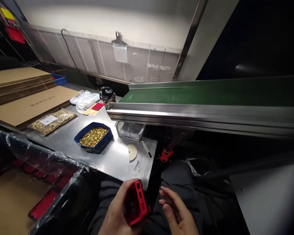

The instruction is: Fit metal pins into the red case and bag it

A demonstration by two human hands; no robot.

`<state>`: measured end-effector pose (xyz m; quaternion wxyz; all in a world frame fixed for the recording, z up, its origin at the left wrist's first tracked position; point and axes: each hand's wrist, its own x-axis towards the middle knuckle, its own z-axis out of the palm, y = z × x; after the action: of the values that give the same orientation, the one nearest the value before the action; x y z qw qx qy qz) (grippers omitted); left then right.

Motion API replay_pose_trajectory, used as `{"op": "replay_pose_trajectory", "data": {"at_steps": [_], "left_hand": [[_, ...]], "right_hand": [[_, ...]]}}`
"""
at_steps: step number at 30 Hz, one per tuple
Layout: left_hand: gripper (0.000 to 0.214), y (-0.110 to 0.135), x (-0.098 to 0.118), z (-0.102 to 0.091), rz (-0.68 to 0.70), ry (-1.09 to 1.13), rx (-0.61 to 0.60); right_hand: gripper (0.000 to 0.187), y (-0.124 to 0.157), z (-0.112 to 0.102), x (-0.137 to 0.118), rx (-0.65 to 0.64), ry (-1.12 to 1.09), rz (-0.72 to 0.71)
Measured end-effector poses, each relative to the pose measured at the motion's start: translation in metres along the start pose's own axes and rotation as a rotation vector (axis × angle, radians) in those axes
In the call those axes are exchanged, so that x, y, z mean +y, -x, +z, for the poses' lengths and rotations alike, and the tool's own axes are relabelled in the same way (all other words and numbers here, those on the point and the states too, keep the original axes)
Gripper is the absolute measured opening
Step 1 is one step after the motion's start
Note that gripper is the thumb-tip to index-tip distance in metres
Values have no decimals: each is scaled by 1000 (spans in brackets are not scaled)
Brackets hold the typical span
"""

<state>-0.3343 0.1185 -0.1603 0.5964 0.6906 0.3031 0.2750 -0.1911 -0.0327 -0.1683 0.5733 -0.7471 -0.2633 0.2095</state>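
My left hand (pixel 116 213) holds a small red plastic part (pixel 135 203) with black openings, low in the view above my lap. My right hand (pixel 177 210) is just to the right of the part, fingers apart and empty, its fingertips close to it. Ahead on the steel table (pixel 107 160) stands a blue tray of small brass pieces (pixel 93 137). A clear bag of the same brass pieces (pixel 52 120) lies further left.
A green conveyor belt (pixel 210 94) runs to the right past the table. Flat cardboard sheets (pixel 26 102) are stacked at the left. A plastic-lined bin (pixel 46 192) with red parts sits at my lower left. A clear box (pixel 129 130), tweezers (pixel 137 165) and a round disc (pixel 132 151) lie on the table.
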Motion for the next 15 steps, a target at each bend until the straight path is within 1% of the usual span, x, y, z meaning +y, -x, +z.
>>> {"op": "replay_pose_trajectory", "data": {"at_steps": [1, 3, 4, 5, 6, 7, 9, 10, 11, 13, 15], "left_hand": [[77, 6, -5, 2, 107, -145, -13], [77, 15, -12, 7, 287, -358, -81], [79, 19, -13, 10, 332, -426, -102], [81, 22, -14, 11, 341, -464, -117], [83, 25, -14, 12, 314, -459, -137], [86, 27, -12, 10, 257, -411, -168], [99, 30, -7, 2, 98, -218, -261], [106, 31, -5, -4, 5, -99, -314], [107, 31, -1, -11, -101, 23, -363], [99, 32, 5, -22, -346, 269, -484], [84, 35, 12, -27, -568, 492, -593]], "right_hand": [[50, 3, -3, -1, -65, -18, -13], [66, 7, -3, -7, -217, 12, -103], [67, 8, -1, -11, -259, 67, -151], [60, 9, 1, -15, -278, 143, -187], [51, 8, 2, -18, -273, 225, -208], [42, 7, 2, -20, -257, 298, -216], [35, 6, -4, -24, -259, 379, -206], [34, 6, -7, -24, -298, 391, -190], [32, 7, -11, -25, -345, 391, -169], [33, 11, -16, -25, -452, 374, -124], [35, 16, -16, -25, -592, 310, -101]]}}
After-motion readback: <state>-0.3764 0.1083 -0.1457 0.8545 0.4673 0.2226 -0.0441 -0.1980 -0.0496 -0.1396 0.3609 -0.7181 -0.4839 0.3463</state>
